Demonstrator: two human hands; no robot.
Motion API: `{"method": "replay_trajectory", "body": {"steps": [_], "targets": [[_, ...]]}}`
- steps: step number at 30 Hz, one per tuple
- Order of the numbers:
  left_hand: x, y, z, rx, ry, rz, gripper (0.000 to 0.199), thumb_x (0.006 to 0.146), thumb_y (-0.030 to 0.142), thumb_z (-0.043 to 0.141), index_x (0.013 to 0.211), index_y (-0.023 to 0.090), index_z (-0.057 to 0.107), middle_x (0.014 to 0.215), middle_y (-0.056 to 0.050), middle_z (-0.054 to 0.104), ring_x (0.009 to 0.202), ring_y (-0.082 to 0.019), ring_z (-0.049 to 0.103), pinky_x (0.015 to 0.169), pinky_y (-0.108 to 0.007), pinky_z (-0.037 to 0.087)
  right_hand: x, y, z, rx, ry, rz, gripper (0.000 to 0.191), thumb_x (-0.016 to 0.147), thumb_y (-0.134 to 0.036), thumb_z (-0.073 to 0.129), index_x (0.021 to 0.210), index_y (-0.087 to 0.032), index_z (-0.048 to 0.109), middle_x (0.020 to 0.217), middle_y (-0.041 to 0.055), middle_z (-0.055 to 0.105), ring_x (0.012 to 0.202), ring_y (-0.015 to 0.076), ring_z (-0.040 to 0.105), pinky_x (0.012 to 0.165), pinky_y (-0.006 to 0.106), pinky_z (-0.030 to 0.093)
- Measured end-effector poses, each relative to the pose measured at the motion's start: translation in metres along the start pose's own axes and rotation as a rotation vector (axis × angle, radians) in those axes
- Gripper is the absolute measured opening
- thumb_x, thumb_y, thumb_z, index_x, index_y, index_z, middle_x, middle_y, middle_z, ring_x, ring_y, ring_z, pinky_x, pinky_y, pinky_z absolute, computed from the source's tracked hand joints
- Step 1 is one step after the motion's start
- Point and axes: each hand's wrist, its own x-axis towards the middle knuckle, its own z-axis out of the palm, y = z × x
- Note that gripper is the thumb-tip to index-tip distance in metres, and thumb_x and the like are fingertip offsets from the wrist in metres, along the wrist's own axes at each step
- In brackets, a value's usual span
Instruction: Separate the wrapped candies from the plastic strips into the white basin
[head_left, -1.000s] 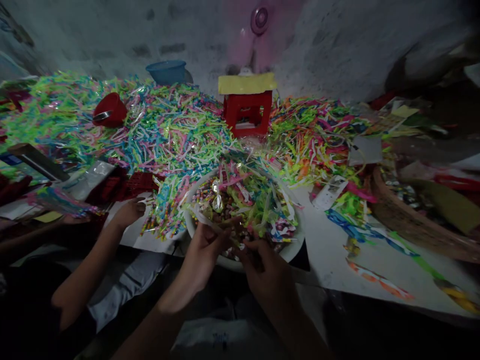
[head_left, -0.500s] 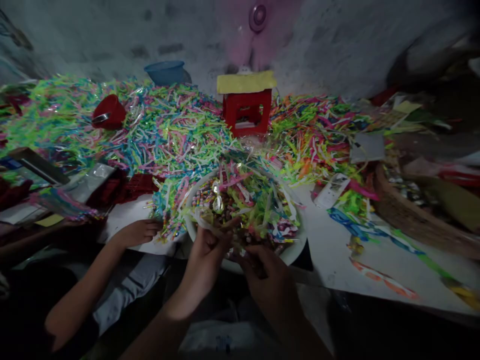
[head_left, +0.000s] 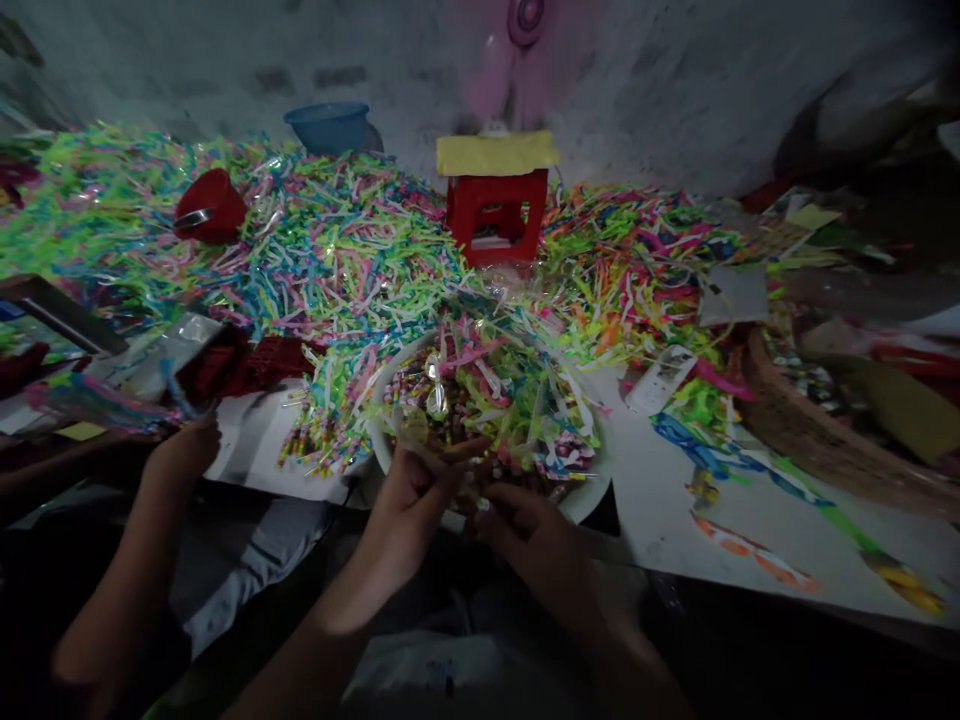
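My left hand (head_left: 409, 510) is closed over the front rim of a white basin (head_left: 609, 490), with a pale translucent strip (head_left: 411, 436) in its fingers. Close beside it, my right hand (head_left: 536, 545) pinches at something small, where a tiny shiny bit (head_left: 482, 505) shows at the fingertips. The exact kind of this piece is too dark to make out. Inside the basin lie many small coloured pieces (head_left: 409, 385), with green, pink and white strips (head_left: 525, 400) heaped over them. A clear shiny piece (head_left: 436, 385) stands out near the basin's left side.
Coloured strips pile up behind (head_left: 337, 240), around a red stool (head_left: 534, 215) with a yellow cover. A red bowl (head_left: 217, 205), a blue basin (head_left: 328, 128) and a pink fan (head_left: 525, 20) are further back. A co-worker's hand (head_left: 184, 445) is at left; a white handset (head_left: 660, 380) lies right.
The co-worker's hand has moved left from the strips beside the basin towards a bundle of strips. My hands stay together at the basin's front with only slight finger movement.
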Motion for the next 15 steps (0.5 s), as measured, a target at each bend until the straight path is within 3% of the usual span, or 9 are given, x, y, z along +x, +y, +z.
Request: {"method": "replay_trajectory", "body": {"steps": [3, 7, 9, 12, 15], "targets": [[-0.004, 0.001, 0.001, 0.030, -0.013, 0.012, 0.035, 0.075, 0.033, 0.074, 0.102, 0.019, 0.057, 0.113, -0.012, 0.070, 0.100, -0.028, 0.067, 0.079, -0.035, 0.054, -0.001, -0.001, -0.003, 0.084, -0.119, 0.012, 0.048, 0.085, -0.061, 0.049, 0.089, -0.015, 0.063, 0.059, -0.0009, 0.058, 0.043, 0.0082, 0.043, 0.039, 0.018, 0.034], [-0.006, 0.000, -0.002, 0.025, -0.047, 0.011, 0.034, 0.076, 0.030, 0.072, 0.104, 0.020, 0.057, 0.114, -0.009, 0.069, 0.108, -0.027, 0.063, 0.088, -0.036, 0.051, -0.003, 0.002, 0.007, -0.066, 0.060, -0.161, 0.044, 0.088, -0.056, 0.047, 0.073, -0.016, 0.058, 0.059, -0.0016, 0.052, 0.053, 0.0096, 0.045, 0.048, 0.019, 0.036], [-0.007, -0.001, -0.004, 0.015, -0.048, 0.004, 0.031, 0.078, 0.031, 0.070, 0.103, 0.020, 0.057, 0.112, -0.010, 0.070, 0.107, -0.026, 0.064, 0.088, -0.035, 0.051, -0.002, 0.004, 0.016, -0.034, 0.074, -0.170, 0.045, 0.090, -0.057, 0.043, 0.073, -0.017, 0.056, 0.055, -0.0031, 0.048, 0.050, 0.0092, 0.041, 0.045, 0.020, 0.033], [-0.008, -0.005, -0.009, -0.005, -0.006, 0.034, 0.034, 0.080, 0.034, 0.068, 0.107, 0.020, 0.054, 0.109, -0.009, 0.070, 0.098, -0.023, 0.066, 0.083, -0.033, 0.052, 0.004, 0.005, 0.025, 0.024, -0.011, -0.111, 0.047, 0.090, -0.060, 0.040, 0.073, -0.017, 0.053, 0.052, -0.0045, 0.045, 0.046, 0.0087, 0.039, 0.042, 0.020, 0.030], [-0.006, -0.007, -0.022, 0.033, 0.085, 0.084, 0.034, 0.078, 0.035, 0.070, 0.105, 0.020, 0.055, 0.098, -0.005, 0.072, 0.085, -0.018, 0.067, 0.074, -0.027, 0.052, 0.014, 0.005, 0.023, -0.063, -0.103, -0.131, 0.044, 0.092, -0.056, 0.041, 0.083, -0.016, 0.058, 0.062, -0.0011, 0.057, 0.054, 0.0113, 0.052, 0.049, 0.020, 0.038]]}}
